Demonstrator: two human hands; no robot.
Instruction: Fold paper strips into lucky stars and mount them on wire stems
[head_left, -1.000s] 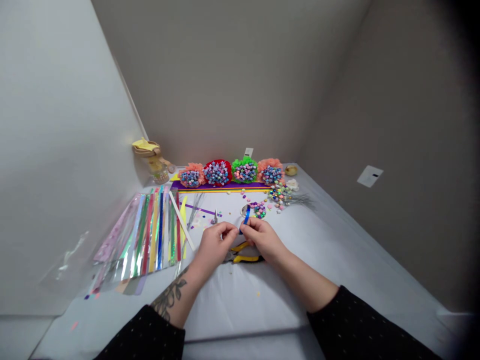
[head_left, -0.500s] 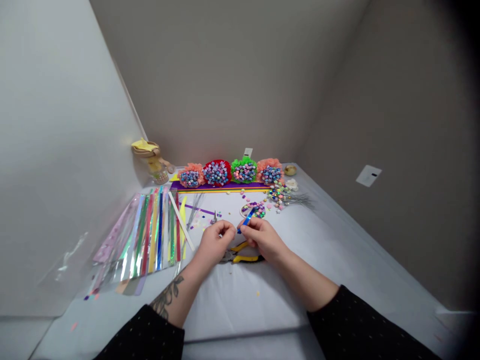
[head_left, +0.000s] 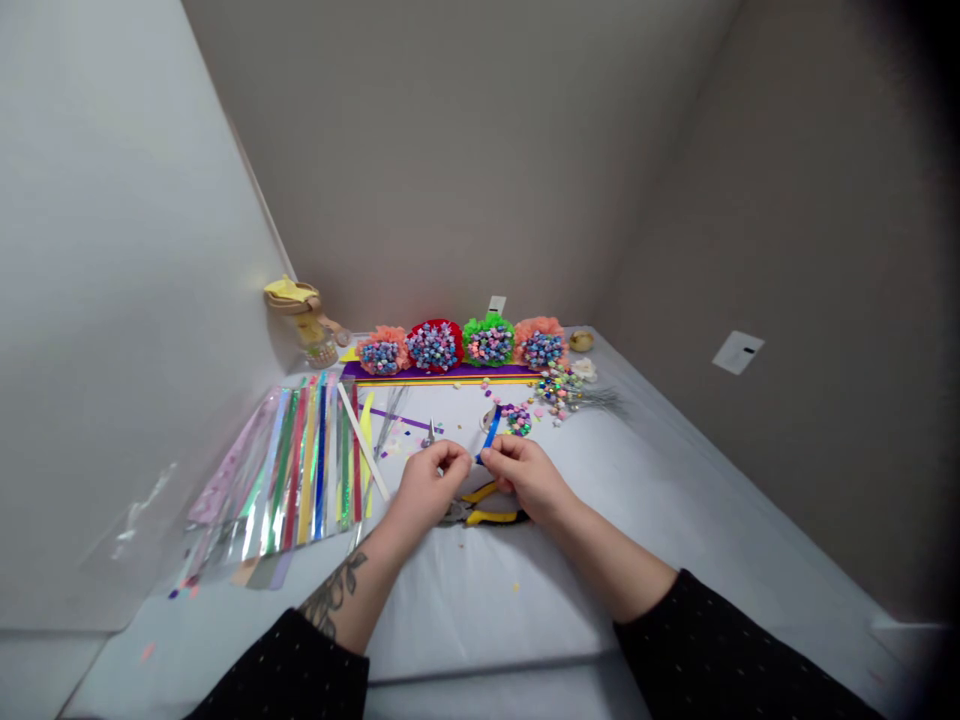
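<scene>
My left hand [head_left: 431, 485] and my right hand [head_left: 529, 478] are close together above the table, fingertips almost meeting. Between them is a narrow, shiny blue paper strip [head_left: 492, 430]. My right thumb and finger pinch it near its lower end, while its free length points up and away. My left thumb and forefinger are pinched at that same lower end; the exact grip is too small to see. Beneath my hands lie yellow-handled pliers [head_left: 493, 517], partly covered. Just beyond is a small dish of coloured folded stars [head_left: 517, 419], partly behind the strip.
Shiny coloured strips [head_left: 300, 470] lie fanned out at left. Scissor tips [head_left: 431, 432] show beyond my left hand. Flower-like bunches [head_left: 435, 346] line the back beside a jar [head_left: 321, 352]. Loose stars and beads [head_left: 556, 388] and thin wires [head_left: 600, 400] lie at back right.
The blue strip's free end has swung left and now stands more upright, uncovering more of the dish's stars. Both hands stay nearly in place.
</scene>
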